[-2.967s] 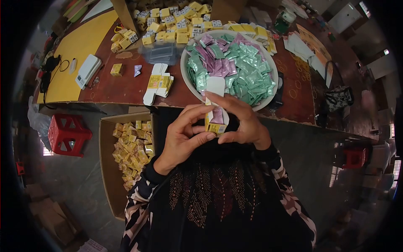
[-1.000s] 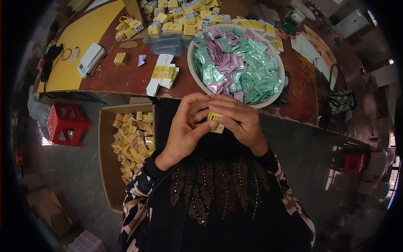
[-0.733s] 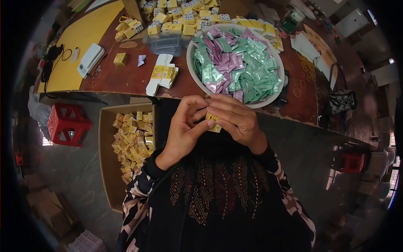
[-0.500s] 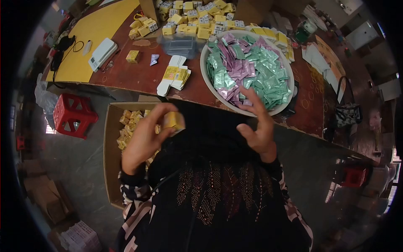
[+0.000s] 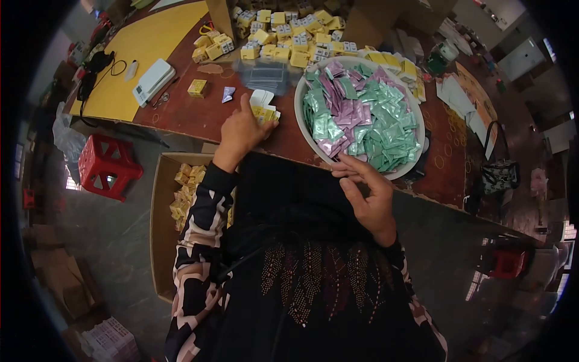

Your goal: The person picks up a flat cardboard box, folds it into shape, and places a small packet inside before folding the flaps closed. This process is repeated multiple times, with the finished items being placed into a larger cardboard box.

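Observation:
My left hand (image 5: pixel 243 134) lies over the small stack of flattened yellow-and-white cartons (image 5: pixel 262 112) near the table's front edge. Its index finger points away from me and its thumb is spread to the right; no box shows in it. My right hand (image 5: pixel 371 202) hovers at the near rim of a round white basin (image 5: pixel 301 120), thumb apart from the extended fingers, with nothing visible in it. Green sachets (image 5: pixel 386 130) and purple sachets (image 5: pixel 350 113) fill the basin. Below my left forearm, a cardboard box (image 5: pixel 158 241) contains several small folded yellow boxes (image 5: pixel 184 196).
On the table are a yellow box (image 5: pixel 197 88), one loose sachet (image 5: pixel 228 94), a white scale (image 5: pixel 154 81), clear plastic sheets (image 5: pixel 265 77) and a heap of yellow boxes (image 5: pixel 295 36). A red stool (image 5: pixel 108 166) stands at the left.
My left hand has moved up to the flattened cartons, and the folded yellow box it held is gone from it. My right hand has lowered slightly, its fingers drawn closer together.

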The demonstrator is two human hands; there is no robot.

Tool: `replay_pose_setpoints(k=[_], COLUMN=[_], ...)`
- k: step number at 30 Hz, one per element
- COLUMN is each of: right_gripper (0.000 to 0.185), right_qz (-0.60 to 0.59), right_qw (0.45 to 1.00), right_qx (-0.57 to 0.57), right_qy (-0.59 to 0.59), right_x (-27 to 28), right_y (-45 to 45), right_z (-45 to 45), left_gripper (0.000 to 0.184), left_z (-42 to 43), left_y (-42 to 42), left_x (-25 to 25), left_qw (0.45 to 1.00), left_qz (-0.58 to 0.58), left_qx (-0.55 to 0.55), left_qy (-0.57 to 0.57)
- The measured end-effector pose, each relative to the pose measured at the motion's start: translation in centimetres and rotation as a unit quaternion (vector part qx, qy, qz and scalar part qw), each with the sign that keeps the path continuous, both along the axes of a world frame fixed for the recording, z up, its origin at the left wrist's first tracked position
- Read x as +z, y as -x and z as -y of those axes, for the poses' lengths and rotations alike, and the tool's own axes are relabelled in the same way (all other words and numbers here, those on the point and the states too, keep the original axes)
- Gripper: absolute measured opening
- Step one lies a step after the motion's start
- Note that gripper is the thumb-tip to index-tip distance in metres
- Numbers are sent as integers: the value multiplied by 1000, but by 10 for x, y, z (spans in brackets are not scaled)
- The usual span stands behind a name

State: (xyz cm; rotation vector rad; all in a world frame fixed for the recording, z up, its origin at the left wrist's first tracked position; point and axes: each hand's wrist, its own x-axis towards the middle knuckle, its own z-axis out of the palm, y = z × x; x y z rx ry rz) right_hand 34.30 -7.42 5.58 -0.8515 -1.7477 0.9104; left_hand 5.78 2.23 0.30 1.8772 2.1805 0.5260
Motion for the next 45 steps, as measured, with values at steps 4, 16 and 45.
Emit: replay_pose_setpoints(k=[4, 16, 45], right_gripper=[40, 41, 63], right_qz=[-11, 7, -125], right_qw=[999, 999, 988], right_qx=[-11, 12, 47], right_qy=[40, 48, 72], right_x=[-3, -7, -9], right_y=[-4, 5, 24], right_z=[-1, -3, -5], left_gripper=[98, 101, 43], left_z=[-12, -1, 119], left_y=[1, -9, -77], left_x=[-14, -9, 65], left_qw=[1000, 999, 747], left_qz=[17, 26, 612], left_qx=[-2, -6, -259], left_qy=[-5, -33, -11])
